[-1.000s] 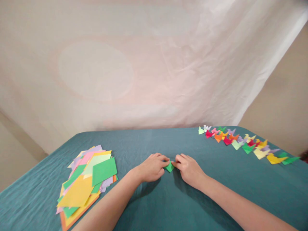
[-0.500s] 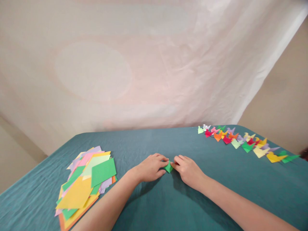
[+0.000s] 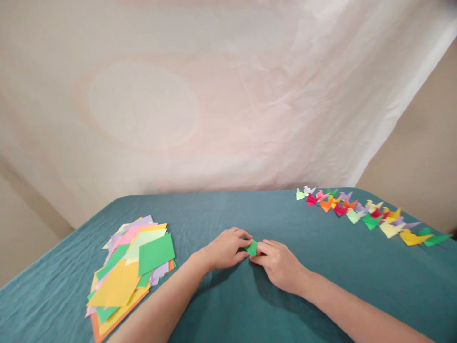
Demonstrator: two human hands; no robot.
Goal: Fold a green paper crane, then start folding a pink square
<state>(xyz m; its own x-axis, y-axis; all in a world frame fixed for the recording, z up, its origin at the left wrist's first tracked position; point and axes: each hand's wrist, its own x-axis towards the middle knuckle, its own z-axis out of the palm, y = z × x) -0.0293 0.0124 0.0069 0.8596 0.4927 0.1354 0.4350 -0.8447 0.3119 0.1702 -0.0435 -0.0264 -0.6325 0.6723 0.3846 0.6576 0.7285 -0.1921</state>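
A small folded green paper piece (image 3: 252, 247) rests on the teal tablecloth (image 3: 321, 276) near the middle of the table. My left hand (image 3: 226, 248) pinches its left side with curled fingers. My right hand (image 3: 276, 264) presses against its right side, fingers closed over the paper, so that most of the piece is hidden between the two hands. Both forearms reach in from the bottom edge.
A loose pile of coloured paper squares (image 3: 130, 264) lies at the left front of the table. A row of several small folded paper figures (image 3: 364, 214) runs along the back right. A pale cloth backdrop (image 3: 200, 95) hangs behind the table.
My right hand has slid left and closed over the green piece, covering more of it. The left hand has barely moved.
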